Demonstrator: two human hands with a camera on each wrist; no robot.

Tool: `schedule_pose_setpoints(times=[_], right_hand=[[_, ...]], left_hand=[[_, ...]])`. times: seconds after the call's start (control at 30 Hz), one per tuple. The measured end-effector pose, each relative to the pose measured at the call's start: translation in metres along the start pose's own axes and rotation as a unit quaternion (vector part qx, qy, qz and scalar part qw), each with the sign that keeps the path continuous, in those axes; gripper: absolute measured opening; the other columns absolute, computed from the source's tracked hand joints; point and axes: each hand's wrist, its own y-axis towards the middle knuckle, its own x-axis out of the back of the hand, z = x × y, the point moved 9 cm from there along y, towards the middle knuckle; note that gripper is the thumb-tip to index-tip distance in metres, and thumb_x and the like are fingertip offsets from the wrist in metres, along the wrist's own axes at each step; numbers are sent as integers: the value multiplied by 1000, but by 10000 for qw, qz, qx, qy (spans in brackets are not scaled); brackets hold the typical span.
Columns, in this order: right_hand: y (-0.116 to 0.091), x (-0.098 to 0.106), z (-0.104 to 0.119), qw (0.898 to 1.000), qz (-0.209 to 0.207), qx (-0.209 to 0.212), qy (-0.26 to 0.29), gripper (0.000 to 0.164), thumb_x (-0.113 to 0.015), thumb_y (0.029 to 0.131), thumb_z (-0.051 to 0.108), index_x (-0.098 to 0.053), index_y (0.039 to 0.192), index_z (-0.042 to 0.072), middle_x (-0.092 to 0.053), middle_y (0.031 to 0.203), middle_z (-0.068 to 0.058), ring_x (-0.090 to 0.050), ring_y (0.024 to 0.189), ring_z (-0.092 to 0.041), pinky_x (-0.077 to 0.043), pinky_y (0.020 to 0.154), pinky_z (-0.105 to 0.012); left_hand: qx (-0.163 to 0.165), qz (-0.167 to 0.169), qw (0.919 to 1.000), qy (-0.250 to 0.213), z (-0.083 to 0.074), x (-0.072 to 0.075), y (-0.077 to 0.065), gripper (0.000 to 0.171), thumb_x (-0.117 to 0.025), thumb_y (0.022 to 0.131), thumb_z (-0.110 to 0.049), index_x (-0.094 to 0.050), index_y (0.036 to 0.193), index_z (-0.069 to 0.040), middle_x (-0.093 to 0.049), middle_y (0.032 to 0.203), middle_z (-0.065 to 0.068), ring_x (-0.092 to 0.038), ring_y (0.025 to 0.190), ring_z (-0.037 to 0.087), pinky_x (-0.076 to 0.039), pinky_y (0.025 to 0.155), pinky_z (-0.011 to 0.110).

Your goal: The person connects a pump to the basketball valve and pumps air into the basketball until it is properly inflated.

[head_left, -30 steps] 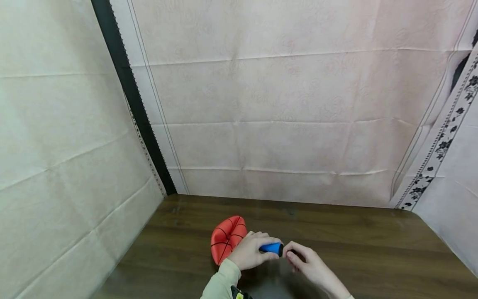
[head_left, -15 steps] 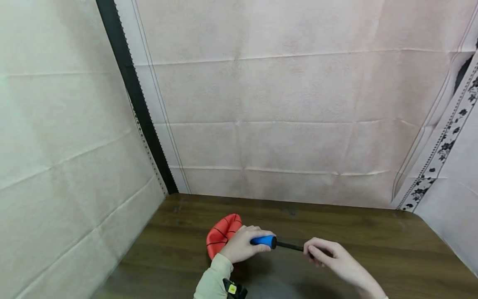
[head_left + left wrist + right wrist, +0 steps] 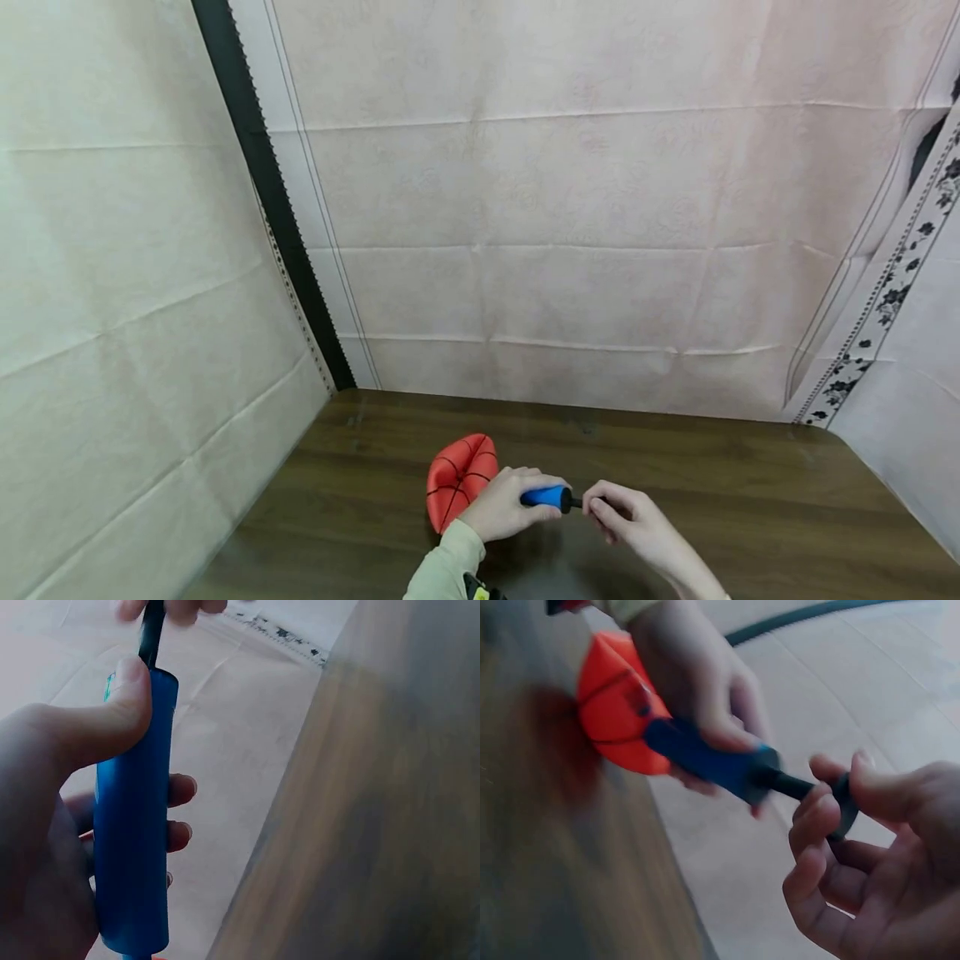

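A blue hand pump (image 3: 546, 497) lies sideways in my left hand (image 3: 501, 507), whose fingers and thumb wrap its barrel. At its left end is a slack, dented red ball (image 3: 459, 483) with black basketball lines. The right wrist view shows the pump's narrow end against the ball, but the join is blurred. My right hand (image 3: 633, 525) pinches the black plunger handle (image 3: 846, 804) between thumb and fingers. Only a short length of the black rod (image 3: 791, 785) shows outside the barrel. In the left wrist view the right fingertips (image 3: 184, 609) appear at the top edge.
Beneath the hands is a dark brown wooden table (image 3: 712, 467). Pale creased cloth (image 3: 562, 183) hangs behind it and along both sides. A black strip (image 3: 277, 200) runs down the left corner; a flowered border (image 3: 877, 308) runs down the right.
The plunger rod was in at first, stood far out half a second ago, and is mostly in again. My right hand went right, then back left. The left hand keeps its hold.
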Motion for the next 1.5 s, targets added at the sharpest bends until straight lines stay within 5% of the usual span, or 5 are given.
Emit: schedule_pose_setpoints(times=[0.37,0.67,0.93,1.23,1.5], right_hand=[[-3,2,-10,9956,273,-746,-488,22,-45,103,21,-60,107,5,-51,73,-7,-47,56,-20,-45,53,-30],[-24,39,24,9948,-342,271,-922,21,-45,100,-1,-61,103,13,-53,80,-5,-52,58,-14,-44,50,-25],[-13,23,22,9964,-317,533,-580,19,-44,99,-4,-58,99,8,-49,70,-14,-48,53,-19,-42,46,-26],[7,-13,-11,9988,-11,-285,-406,20,-42,104,12,-56,98,-1,-46,64,-21,-47,49,-16,-44,46,-31],[-2,11,-7,9949,-577,-627,-530,19,-47,102,19,-61,104,5,-52,71,-9,-51,57,-9,-46,52,-29]], left_hand=[[-284,0,9989,385,-6,9,2,37,-59,92,-49,-64,125,-34,-67,101,-11,-53,87,-2,-40,82,22],[405,-455,9980,173,15,31,-7,38,-63,90,-47,-61,127,-37,-67,111,-6,-58,99,6,-44,91,35],[394,-290,9986,193,11,20,-5,38,-63,90,-47,-61,127,-37,-67,112,-7,-58,98,6,-44,90,35],[-50,-20,9999,137,-2,3,-2,35,-63,91,-43,-64,125,-32,-67,100,-10,-53,89,-1,-41,86,24],[310,-310,9990,-83,8,15,-4,36,-63,90,-48,-63,125,-38,-67,106,-9,-55,94,3,-42,86,28]])
